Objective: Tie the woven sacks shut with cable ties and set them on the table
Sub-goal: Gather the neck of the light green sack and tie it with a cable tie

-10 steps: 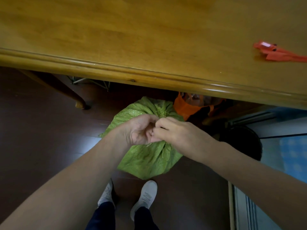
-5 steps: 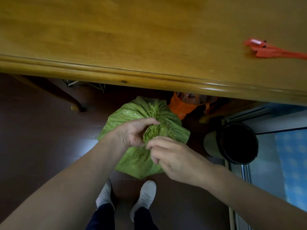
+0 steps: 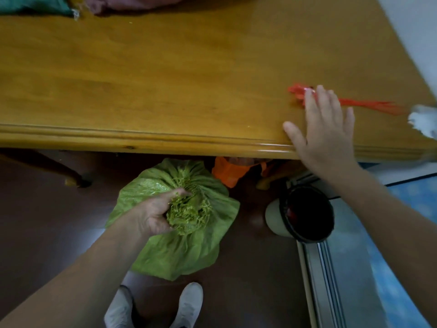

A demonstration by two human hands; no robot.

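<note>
A light green woven sack (image 3: 189,247) stands on the dark floor below the table's front edge. My left hand (image 3: 153,214) grips its gathered, frayed neck and holds it bunched. My right hand (image 3: 324,129) is stretched out flat over the wooden table (image 3: 165,79), fingers spread, with its fingertips at a bundle of red cable ties (image 3: 369,105) lying near the right end. It holds nothing.
Two more sacks, teal (image 3: 35,5) and dull red (image 3: 132,2), lie at the table's far edge. An orange bag (image 3: 227,172) sits under the table. A dark bin (image 3: 305,215) stands on the floor to the right, beside a metal door track (image 3: 324,280). My white shoes (image 3: 186,306) are below.
My right hand let go of the sack's neck and rose to the table, reaching the red cable ties. My left hand kept its grip on the neck. The view tilted up.
</note>
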